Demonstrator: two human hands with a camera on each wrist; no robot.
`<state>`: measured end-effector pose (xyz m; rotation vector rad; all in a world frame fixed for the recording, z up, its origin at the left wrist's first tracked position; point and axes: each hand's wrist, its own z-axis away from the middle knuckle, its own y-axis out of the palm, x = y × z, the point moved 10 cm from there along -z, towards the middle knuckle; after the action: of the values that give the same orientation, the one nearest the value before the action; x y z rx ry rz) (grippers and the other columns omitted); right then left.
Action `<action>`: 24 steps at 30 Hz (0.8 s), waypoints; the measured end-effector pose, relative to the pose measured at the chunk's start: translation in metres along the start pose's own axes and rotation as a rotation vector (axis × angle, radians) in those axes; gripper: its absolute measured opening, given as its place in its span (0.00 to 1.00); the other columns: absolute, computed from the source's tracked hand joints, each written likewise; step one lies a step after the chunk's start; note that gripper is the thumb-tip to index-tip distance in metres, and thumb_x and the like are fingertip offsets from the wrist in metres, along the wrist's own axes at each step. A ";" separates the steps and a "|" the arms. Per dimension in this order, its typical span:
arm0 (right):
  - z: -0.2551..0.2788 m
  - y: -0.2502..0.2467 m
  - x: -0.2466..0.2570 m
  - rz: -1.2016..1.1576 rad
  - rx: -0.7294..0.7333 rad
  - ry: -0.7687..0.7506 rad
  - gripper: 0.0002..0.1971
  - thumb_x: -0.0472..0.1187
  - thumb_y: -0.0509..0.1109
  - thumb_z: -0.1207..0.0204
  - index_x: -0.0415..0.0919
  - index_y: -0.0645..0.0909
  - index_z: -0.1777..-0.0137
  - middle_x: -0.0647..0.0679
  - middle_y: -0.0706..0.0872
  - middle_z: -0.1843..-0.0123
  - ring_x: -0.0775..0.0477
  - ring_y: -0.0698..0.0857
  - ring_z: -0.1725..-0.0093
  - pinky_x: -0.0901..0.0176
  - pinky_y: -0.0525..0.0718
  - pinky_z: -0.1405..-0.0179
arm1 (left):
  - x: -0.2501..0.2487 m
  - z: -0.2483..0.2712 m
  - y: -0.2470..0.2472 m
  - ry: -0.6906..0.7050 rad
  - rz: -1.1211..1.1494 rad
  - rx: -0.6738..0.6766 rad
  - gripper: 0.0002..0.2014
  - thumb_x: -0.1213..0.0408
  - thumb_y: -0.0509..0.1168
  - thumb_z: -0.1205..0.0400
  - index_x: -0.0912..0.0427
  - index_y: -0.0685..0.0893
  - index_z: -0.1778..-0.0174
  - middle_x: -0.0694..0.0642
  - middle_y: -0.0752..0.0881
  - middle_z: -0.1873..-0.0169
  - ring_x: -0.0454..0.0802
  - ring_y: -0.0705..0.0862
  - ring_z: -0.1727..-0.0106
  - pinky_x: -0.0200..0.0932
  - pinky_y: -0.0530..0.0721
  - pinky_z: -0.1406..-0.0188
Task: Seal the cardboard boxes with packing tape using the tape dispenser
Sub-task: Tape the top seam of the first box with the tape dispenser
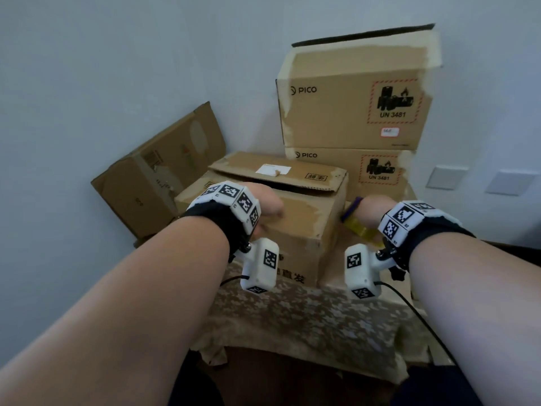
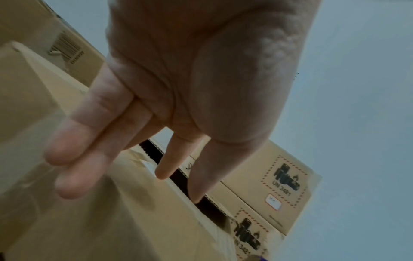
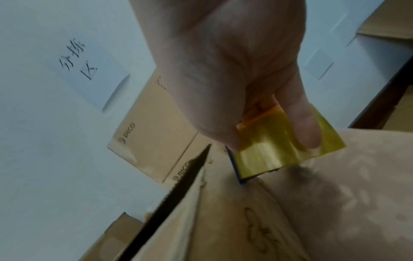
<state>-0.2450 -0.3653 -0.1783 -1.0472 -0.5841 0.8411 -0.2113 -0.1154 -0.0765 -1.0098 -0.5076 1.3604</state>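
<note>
Head view, reading from your left: a collapsed carton (image 1: 159, 168) leans against the wall, then the cardboard box (image 1: 295, 221) you are working on sits on the patterned cloth (image 1: 292, 317), and two PICO boxes (image 1: 351, 112) are stacked behind it toward your right. Your left hand (image 1: 265, 205) lies on the near top flap of the cardboard box, and the far flap (image 1: 281, 171) stands slightly raised, leaving a dark gap between the two.

Your left wrist camera adds what the head view hides: the left hand (image 2: 178, 88) is spread, its fingers (image 2: 73, 150) straight and lying along the flap, with the index fingertip and thumb tip reaching the edge of that dark gap. It grips nothing.

Your right hand (image 1: 373, 209) is just beside the box's right side in the head view, where only a purple edge and some yellow show past your wrist. The right wrist camera makes it plain: the right hand (image 3: 234, 79) has thumb and a finger curled onto the tape dispenser (image 3: 281, 148), pinching its yellow tape roll, with a blue edge at the roll's left side. The dispenser hangs close over the cardboard box (image 3: 223, 220) near its right end; whether it touches, you cannot tell.
</note>
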 end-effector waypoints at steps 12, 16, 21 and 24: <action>0.123 -0.133 -0.043 -0.868 -0.562 0.074 0.13 0.44 0.57 0.21 0.36 0.79 0.53 0.37 0.84 0.52 0.34 0.87 0.55 0.46 0.87 0.52 | -0.043 0.034 0.025 0.268 0.058 0.110 0.23 0.57 0.63 0.16 0.47 0.73 0.24 0.52 0.80 0.32 0.49 0.84 0.46 0.39 0.80 0.55; 0.138 -0.142 -0.033 -1.141 -0.563 0.066 0.19 0.55 0.56 0.22 0.39 0.75 0.62 0.40 0.81 0.58 0.38 0.88 0.60 0.43 0.90 0.55 | -0.023 0.029 -0.015 0.312 0.089 -0.172 0.19 0.60 0.67 0.19 0.55 0.81 0.30 0.54 0.83 0.36 0.50 0.82 0.43 0.41 0.78 0.43; 0.138 -0.141 -0.002 -1.080 -0.509 0.020 0.35 0.74 0.61 0.36 0.37 0.80 0.59 0.43 0.82 0.61 0.41 0.85 0.61 0.43 0.89 0.53 | 0.030 0.013 -0.036 0.163 0.051 -0.246 0.32 0.59 0.74 0.24 0.58 0.73 0.24 0.58 0.76 0.28 0.56 0.76 0.30 0.47 0.75 0.32; 0.134 -0.133 0.022 -1.159 -0.443 -0.036 0.25 0.67 0.66 0.30 0.44 0.75 0.66 0.46 0.81 0.61 0.46 0.81 0.64 0.49 0.88 0.55 | 0.058 0.003 -0.031 0.060 -0.050 -0.199 0.43 0.54 0.76 0.27 0.61 0.63 0.19 0.60 0.73 0.25 0.59 0.73 0.27 0.49 0.76 0.33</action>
<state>-0.2928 -0.3124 -0.0025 -0.8697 -1.2620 -0.3073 -0.1854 -0.0566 -0.0639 -1.1881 -0.6281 1.2486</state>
